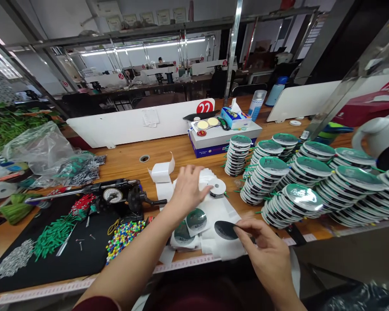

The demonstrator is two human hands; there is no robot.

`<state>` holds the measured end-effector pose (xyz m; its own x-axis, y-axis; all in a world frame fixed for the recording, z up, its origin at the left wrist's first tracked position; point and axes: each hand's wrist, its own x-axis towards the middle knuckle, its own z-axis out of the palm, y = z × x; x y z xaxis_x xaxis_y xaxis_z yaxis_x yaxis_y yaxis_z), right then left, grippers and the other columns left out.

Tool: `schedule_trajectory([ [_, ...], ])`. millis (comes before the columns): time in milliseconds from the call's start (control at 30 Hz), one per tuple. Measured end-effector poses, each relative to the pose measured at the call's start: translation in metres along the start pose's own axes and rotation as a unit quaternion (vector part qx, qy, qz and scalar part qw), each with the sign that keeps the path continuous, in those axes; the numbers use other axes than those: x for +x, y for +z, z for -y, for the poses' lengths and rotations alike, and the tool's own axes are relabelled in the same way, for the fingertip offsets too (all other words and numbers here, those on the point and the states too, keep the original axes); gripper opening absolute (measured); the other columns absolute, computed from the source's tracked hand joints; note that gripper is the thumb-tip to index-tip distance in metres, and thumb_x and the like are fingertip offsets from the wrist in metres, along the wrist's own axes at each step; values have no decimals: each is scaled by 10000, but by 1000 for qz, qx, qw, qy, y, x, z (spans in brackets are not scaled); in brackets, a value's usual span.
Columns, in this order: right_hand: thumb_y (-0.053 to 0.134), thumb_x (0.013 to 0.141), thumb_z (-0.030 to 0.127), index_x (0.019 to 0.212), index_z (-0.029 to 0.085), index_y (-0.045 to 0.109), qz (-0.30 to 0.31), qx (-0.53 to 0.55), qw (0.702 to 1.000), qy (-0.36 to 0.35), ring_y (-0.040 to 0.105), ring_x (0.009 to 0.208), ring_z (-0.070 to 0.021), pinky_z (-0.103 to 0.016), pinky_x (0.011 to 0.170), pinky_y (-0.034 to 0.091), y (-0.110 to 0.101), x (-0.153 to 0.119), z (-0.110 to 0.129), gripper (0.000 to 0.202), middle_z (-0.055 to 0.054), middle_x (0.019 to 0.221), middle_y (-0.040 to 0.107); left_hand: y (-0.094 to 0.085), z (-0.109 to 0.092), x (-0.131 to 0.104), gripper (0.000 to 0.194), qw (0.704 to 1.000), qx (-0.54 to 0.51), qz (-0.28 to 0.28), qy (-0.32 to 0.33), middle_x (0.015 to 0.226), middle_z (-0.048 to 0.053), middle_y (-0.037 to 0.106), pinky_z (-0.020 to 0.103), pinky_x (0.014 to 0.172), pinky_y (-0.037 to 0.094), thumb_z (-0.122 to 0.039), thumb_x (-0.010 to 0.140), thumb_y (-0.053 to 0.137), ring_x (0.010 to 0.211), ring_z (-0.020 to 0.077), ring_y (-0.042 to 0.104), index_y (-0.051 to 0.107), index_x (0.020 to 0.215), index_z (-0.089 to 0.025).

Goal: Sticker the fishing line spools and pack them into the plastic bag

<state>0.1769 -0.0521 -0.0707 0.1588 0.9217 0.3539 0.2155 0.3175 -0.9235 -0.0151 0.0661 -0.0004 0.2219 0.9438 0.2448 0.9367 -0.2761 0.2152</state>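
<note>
At the front edge of the worktop (pixel 126 159), our right hand (pixel 267 250) pinches the rim of a dark round label (pixel 226 230) between thumb and fingertips. The label is tilted over white paper, its free side pointing away from the hand. Our left hand (pixel 188 188) reaches farther forward, fingers bent downward and thumb held apart from them, the thumb tip at the edge of a white spool (pixel 217 187) with a hole in its middle. We cannot tell whether this hand grips anything, as its fingertips are partly hidden.

Between our forearms, more green round labels (pixel 196 220) lie on white backing, overlapping near the worktop's edge. To our right stand many stacks of white spools topped with green labels (pixel 298 203), crowded close together. To our left, a black crank device (pixel 116 196) with a round dial stands by a black mat (pixel 94 250), near a heap of coloured beads (pixel 123 237). Piles of green pieces (pixel 53 233) and silver metal pieces (pixel 16 259) lie on the mat. Beyond our hands, a tissue box (pixel 235 117) sits on a larger box (pixel 204 150).
</note>
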Motion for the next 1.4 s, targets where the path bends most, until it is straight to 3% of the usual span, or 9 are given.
schedule_trajectory([
  [100, 743, 842, 325, 953, 181, 697, -18, 6, 999, 48, 688, 789, -171, -228, 647, 571, -4, -2, -8, 188, -65, 888, 705, 16, -22, 14, 717, 992, 41, 119, 29, 1280, 165, 571, 501, 1003, 431, -577, 769, 758, 1189, 365, 479, 587, 1306, -133],
  [200, 750, 834, 365, 1027, 182, 695, -36, -1, 997, 70, 691, 833, -178, -244, 692, 579, -7, -3, -9, 272, -77, 937, 713, 26, -32, 22, 661, 981, 99, 166, 15, 1271, 205, 571, 538, 993, 421, -540, 771, 771, 1212, 404, 469, 628, 1227, -84],
  [300, 747, 835, 379, 1048, 178, 688, -48, 2, 996, 70, 690, 855, -177, -251, 722, 578, -8, 1, -4, 299, -84, 949, 715, 21, -30, 18, 606, 991, 38, 129, 25, 1334, 198, 536, 507, 1022, 427, -354, 767, 814, 1242, 369, 483, 582, 1263, -96],
  [433, 760, 825, 385, 1051, 173, 667, -66, 69, 992, 81, 692, 833, -178, -259, 699, 586, -7, 17, 8, 323, -75, 894, 708, -2, -23, -11, 649, 980, -175, 67, 66, 1385, 127, 515, 423, 1030, 463, -119, 778, 749, 1229, 263, 542, 477, 1362, -199],
  [600, 792, 786, 442, 1043, 168, 638, 8, 144, 983, 113, 697, 779, -177, -295, 717, 604, 2, 40, 20, 406, -61, 842, 708, -14, -19, -48, 628, 923, -365, 114, 33, 1330, 103, 557, 335, 866, 533, -161, 727, 771, 1071, 230, 613, 562, 1313, -238],
  [667, 801, 771, 458, 1055, 166, 633, 30, 135, 983, 124, 704, 794, -189, -299, 715, 597, 7, 42, 22, 440, -69, 848, 716, -11, -19, -56, 647, 882, -446, 154, -1, 1280, 109, 606, 310, 813, 542, -202, 712, 797, 980, 211, 646, 557, 1312, -219],
  [767, 776, 799, 449, 1083, 171, 629, 13, 82, 989, 122, 709, 834, -200, -305, 736, 583, 14, 40, 24, 424, -82, 897, 727, -5, -19, -63, 689, 815, -540, 206, -47, 1150, 89, 683, 303, 832, 543, -220, 700, 822, 941, 202, 675, 524, 1321, -196],
  [1100, 715, 859, 359, 1061, 178, 642, -15, -42, 999, 31, 696, 746, -163, -283, 701, 589, 17, 34, 32, 280, -57, 871, 720, -10, -22, -65, 705, 773, -593, 218, -58, 1186, 92, 664, 295, 841, 546, -178, 647, 863, 975, 201, 677, 541, 1274, -187],
  [1400, 707, 869, 337, 1049, 185, 637, -11, -62, 998, 11, 694, 735, -156, -271, 689, 595, 18, 33, 31, 246, -44, 863, 712, -7, -18, -69, 697, 773, -595, 212, -53, 1226, 97, 646, 312, 854, 548, -200, 654, 872, 1001, 209, 674, 546, 1271, -198],
])
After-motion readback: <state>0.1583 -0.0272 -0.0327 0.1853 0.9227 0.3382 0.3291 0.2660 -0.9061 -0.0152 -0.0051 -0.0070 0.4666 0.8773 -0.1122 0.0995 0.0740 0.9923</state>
